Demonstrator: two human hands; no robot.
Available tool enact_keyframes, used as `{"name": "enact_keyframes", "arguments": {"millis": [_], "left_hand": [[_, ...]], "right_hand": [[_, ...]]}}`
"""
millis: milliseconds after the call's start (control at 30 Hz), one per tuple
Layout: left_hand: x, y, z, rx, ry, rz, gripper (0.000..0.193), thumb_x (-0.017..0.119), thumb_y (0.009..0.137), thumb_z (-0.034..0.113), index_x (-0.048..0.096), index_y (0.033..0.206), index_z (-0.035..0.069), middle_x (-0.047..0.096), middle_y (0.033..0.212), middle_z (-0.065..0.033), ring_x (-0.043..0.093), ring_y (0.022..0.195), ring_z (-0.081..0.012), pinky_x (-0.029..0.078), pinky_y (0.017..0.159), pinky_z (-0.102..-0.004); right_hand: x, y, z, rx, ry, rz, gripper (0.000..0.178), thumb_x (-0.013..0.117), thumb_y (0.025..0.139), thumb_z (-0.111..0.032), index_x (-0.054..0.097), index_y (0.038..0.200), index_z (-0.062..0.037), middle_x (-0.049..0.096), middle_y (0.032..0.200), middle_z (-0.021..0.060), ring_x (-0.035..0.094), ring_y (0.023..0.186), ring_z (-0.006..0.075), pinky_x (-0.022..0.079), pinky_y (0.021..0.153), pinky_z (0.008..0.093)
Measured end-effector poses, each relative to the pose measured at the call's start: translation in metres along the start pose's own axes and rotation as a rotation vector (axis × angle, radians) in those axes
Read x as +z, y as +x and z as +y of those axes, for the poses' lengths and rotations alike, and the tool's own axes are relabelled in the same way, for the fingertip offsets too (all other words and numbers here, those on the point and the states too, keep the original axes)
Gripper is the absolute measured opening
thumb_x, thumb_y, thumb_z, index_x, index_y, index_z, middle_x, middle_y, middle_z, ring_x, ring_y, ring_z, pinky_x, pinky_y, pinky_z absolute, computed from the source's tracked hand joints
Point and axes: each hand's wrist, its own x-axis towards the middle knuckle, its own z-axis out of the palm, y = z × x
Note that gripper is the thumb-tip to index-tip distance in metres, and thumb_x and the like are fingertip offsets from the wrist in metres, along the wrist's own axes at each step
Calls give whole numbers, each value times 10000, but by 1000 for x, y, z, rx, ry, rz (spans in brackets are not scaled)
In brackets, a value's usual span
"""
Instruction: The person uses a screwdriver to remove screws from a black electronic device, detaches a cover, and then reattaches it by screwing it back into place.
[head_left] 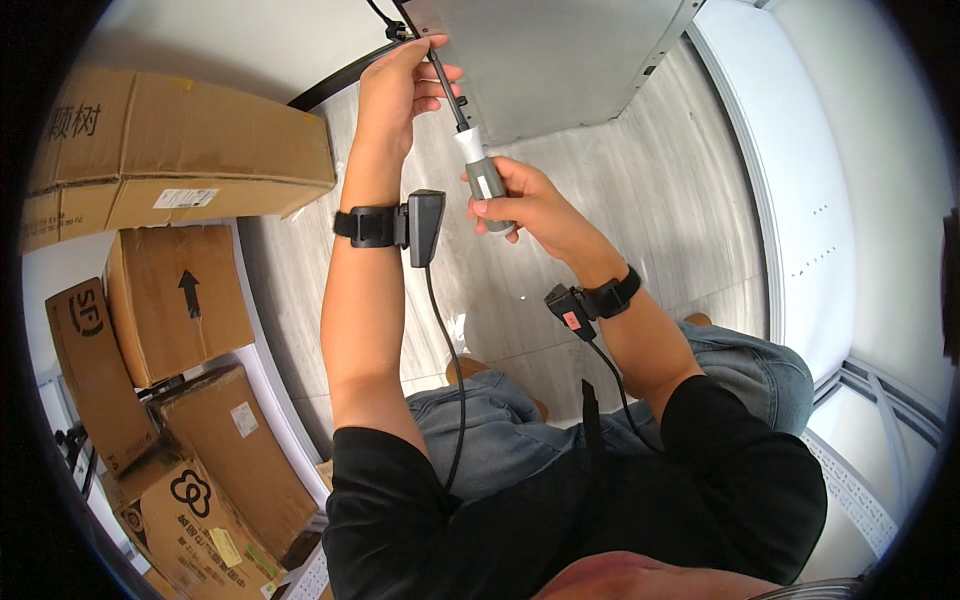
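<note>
My right hand [520,205] is wrapped round the grey and white handle of a screwdriver [484,178]. Its dark shaft points up and slightly left toward the lower left edge of a grey metal cabinet [560,70]. Near the tip of that shaft, my left hand [400,80] closes its thumb and forefinger, with the other fingers bent behind the shaft. What the tip meets is hidden by these fingers. A black cable with a plug-like end [397,30] hangs just above my left hand.
Cardboard boxes [220,130] are stacked along the left, several more below them on a white shelf. A pale wood-look floor [680,210] lies under my hands. White panels [790,200] stand on the right. Cabled black devices [426,228] are strapped to both wrists.
</note>
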Motion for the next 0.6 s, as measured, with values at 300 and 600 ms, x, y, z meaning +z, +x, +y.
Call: {"name": "enact_keyframes", "arguments": {"millis": [300, 600], "left_hand": [[-11, -1, -14, 7, -184, -76, 294, 428, 948, 172, 561, 1139, -7, 654, 965, -137, 675, 784, -199, 543, 642, -238], [-12, -3, -13, 31, -222, -133, 241, 447, 947, 153, 563, 1085, -7, 643, 990, -140, 678, 839, -233, 521, 603, -230]], "right_hand": [[-15, 1, 8, 119, -45, -37, 342, 506, 885, -279, 496, 1165, -83, 598, 792, -6, 571, 689, 85, 323, 519, 244], [-20, 4, 12, 51, -101, -12, 326, 492, 937, -357, 512, 1064, -58, 569, 746, 16, 554, 678, 118, 432, 595, 280]]}}
